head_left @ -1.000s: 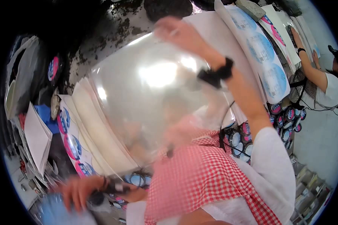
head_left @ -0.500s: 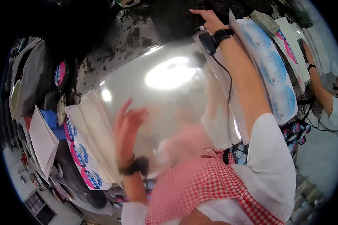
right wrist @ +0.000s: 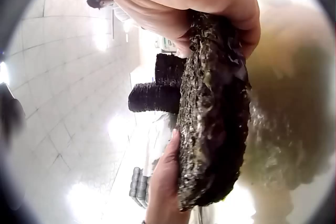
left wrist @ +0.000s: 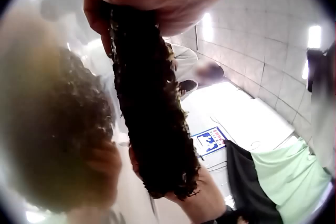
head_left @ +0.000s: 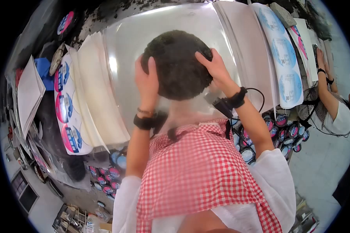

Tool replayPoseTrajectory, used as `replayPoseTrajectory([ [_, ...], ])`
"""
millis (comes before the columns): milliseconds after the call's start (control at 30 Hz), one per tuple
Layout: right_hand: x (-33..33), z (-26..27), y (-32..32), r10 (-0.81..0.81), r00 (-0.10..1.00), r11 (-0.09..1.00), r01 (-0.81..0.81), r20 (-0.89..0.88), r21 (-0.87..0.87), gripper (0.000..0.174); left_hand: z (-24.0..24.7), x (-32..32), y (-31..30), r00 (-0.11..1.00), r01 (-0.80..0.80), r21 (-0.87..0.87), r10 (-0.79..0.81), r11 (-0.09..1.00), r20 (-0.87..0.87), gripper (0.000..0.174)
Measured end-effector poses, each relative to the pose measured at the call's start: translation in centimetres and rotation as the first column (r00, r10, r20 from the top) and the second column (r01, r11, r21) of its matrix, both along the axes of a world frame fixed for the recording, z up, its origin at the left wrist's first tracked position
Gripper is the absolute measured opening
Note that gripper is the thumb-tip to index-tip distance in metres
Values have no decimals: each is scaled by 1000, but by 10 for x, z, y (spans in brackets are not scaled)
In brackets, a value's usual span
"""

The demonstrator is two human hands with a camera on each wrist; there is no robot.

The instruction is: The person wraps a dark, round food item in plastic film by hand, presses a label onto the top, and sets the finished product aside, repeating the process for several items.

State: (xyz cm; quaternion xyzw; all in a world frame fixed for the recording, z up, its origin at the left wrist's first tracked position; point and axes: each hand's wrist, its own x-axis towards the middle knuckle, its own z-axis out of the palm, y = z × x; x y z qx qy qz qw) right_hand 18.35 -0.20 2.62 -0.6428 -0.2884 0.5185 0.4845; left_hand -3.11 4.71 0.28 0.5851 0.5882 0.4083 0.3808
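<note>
A thick, round stack of dark dried seaweed (head_left: 177, 66) is between my two hands over the shiny metal tabletop (head_left: 126, 83). My left hand (head_left: 147, 83) grips its left edge, thumb lying on the upper face. From the other side my right hand (head_left: 217, 72) holds the right edge, thumb also on top. Edge-on, the seaweed stack (left wrist: 149, 98) shows a rough, ragged side in the left wrist view. The right wrist view shows its layered edge (right wrist: 215, 108) close up, fingers wrapped around it. Its reflection appears in the shiny surface.
Left of the work area lie cream paper sheets (head_left: 95, 89) and a strip of pink-blue labels (head_left: 68, 108). Blue round labels (head_left: 282, 58) lie at right under a grey stone (head_left: 282, 15). Packaged rounds (head_left: 284, 136) are piled below. Another person (head_left: 334, 89) works at far right.
The left hand came up from the lower left and the right hand came back from the table's far side. Both now grip the seaweed stack, which is over the middle of the tabletop.
</note>
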Motion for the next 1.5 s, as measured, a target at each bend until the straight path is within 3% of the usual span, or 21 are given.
replayPoseTrajectory([
  [33,-5,-5,3,-5,994,1000,3,108,18,64,0,-1,1,999,-33,29,34,999,-40,49],
  [67,-9,-17,4,-45,873,996,1,486,90,64,-3,-4,5,989,-52,81,62,995,-131,45],
  [133,-25,-5,3,13,594,906,-347,805,242,63,-2,-3,4,954,-91,49,101,995,-283,42],
  [167,-34,1,4,-24,410,814,-522,912,256,63,-1,-2,6,927,-111,37,117,993,-355,41],
  [200,-48,-2,0,11,308,776,-603,951,186,61,-4,0,6,950,-107,35,113,994,-291,37],
  [267,-62,-29,-7,69,138,727,-686,988,45,57,-13,-4,7,909,-62,126,109,990,-402,39],
  [300,-62,-29,-6,72,126,718,-695,989,36,57,-16,-9,6,881,-36,166,109,986,-459,41],
  [400,-53,-24,-7,65,97,690,-723,993,26,56,19,-64,-19,736,272,254,-30,928,-677,43],
  [433,-52,-24,-7,58,89,686,-727,994,25,56,17,-82,-35,686,452,175,-216,875,-695,44],
  [500,-51,-27,-8,47,76,686,-728,996,23,56,6,-109,-64,479,763,12,-552,647,-682,46],
  [600,-47,-30,-4,23,62,673,-739,998,30,56,8,-114,-84,252,845,-135,-607,517,-754,43],
  [700,-44,-32,-4,-8,43,666,-745,999,37,56,13,-131,-69,305,867,-210,-814,452,-494,38],
  [733,-45,-33,-5,-11,42,668,-743,999,39,56,12,-131,-71,347,853,-193,-804,485,-483,27],
  [867,-45,-32,-3,-19,51,670,-740,999,50,57,8,-130,-69,491,811,-167,-807,561,-329,19],
  [967,-44,-34,-4,-26,44,676,-735,999,50,56,15,-134,-65,425,845,-226,-865,485,-267,20],
  [1100,-43,-37,-2,-48,51,667,-742,998,70,56,10,-130,-92,497,794,-114,-746,597,-444,11],
  [1267,-44,-30,-3,-111,26,683,-724,993,95,54,14,-132,-87,552,767,-193,-783,611,-285,14],
  [1300,-44,-15,-3,-22,26,667,-744,999,34,53,16,-134,-82,563,770,-206,-795,604,-226,15],
  [1367,-48,-2,-2,-298,14,615,-762,955,203,38,22,-133,-81,524,785,-188,-795,590,-305,13],
  [1433,-46,-20,1,-170,57,604,-783,984,150,45,32,-121,-81,500,790,-124,-748,601,-437,12],
  [1500,-46,-31,1,-17,169,577,-804,985,147,47,45,-97,-70,537,649,-338,-725,681,-431,10],
])
